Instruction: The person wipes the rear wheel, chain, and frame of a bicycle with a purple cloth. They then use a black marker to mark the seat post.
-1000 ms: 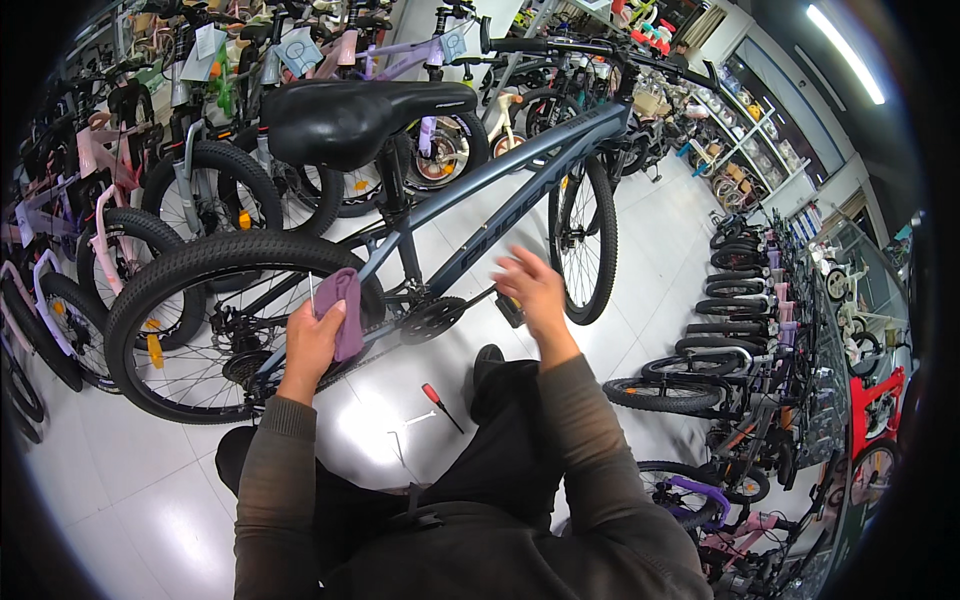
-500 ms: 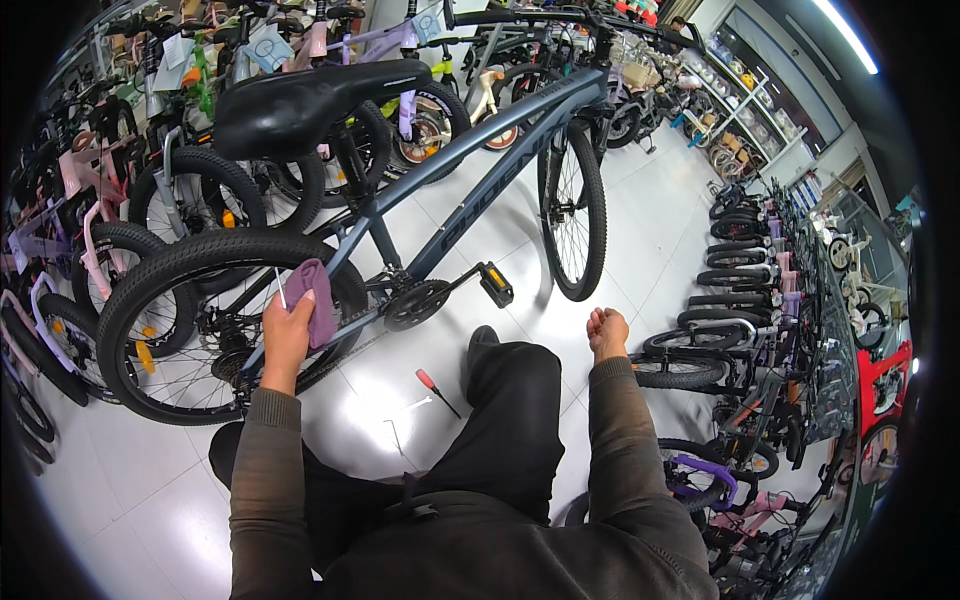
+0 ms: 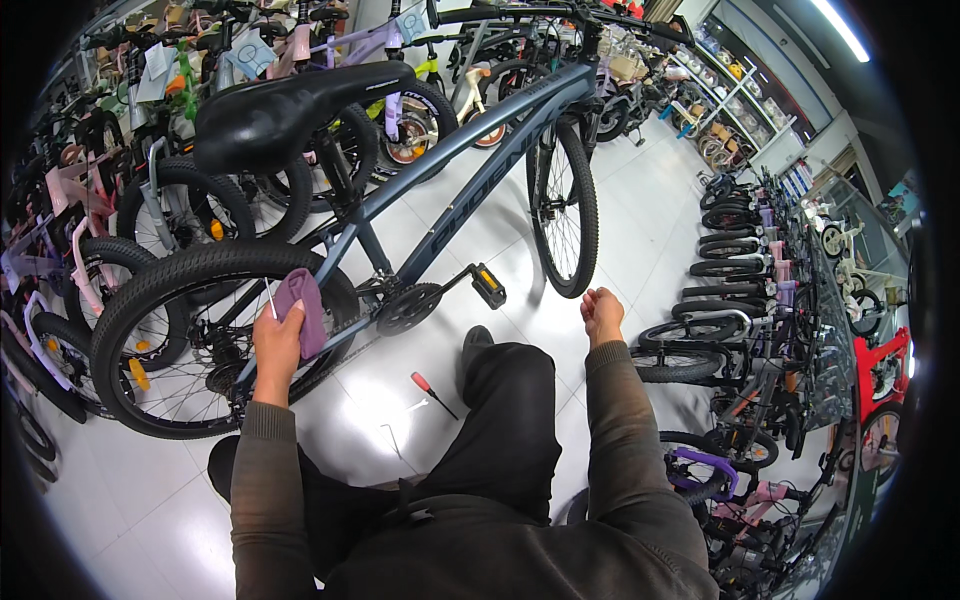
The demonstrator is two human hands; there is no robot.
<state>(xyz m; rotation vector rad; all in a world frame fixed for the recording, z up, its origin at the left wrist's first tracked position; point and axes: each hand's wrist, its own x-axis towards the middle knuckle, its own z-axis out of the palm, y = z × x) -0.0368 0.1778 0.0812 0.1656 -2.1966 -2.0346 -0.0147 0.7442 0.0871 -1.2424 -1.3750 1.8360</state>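
My left hand [image 3: 274,352] grips a folded purple cloth [image 3: 297,310], and a thin pale rod [image 3: 270,296] sticks up beside it from the same grasp. Both are in front of the rear wheel [image 3: 120,300] of a blue-grey bicycle [image 3: 385,200], which stands upright across my front. Out to the right, my right hand [image 3: 603,318] hangs in the air below the front wheel [image 3: 562,215]. Its fingers are curled in; whatever they may hold is hidden. The crank and black pedal [image 3: 487,287] lie between my hands.
On the tiled floor by my foot lie a red-handled screwdriver [image 3: 421,382], a small wrench [image 3: 416,405] and a hex key [image 3: 392,440]. Rows of bicycles line the left and the right side [image 3: 735,270]. A stocked shelf [image 3: 745,105] stands at the far right.
The view has shifted slightly, so the bicycle sits a little further left. My left hand keeps the cloth and rod; the right hand is a touch higher, still curled.
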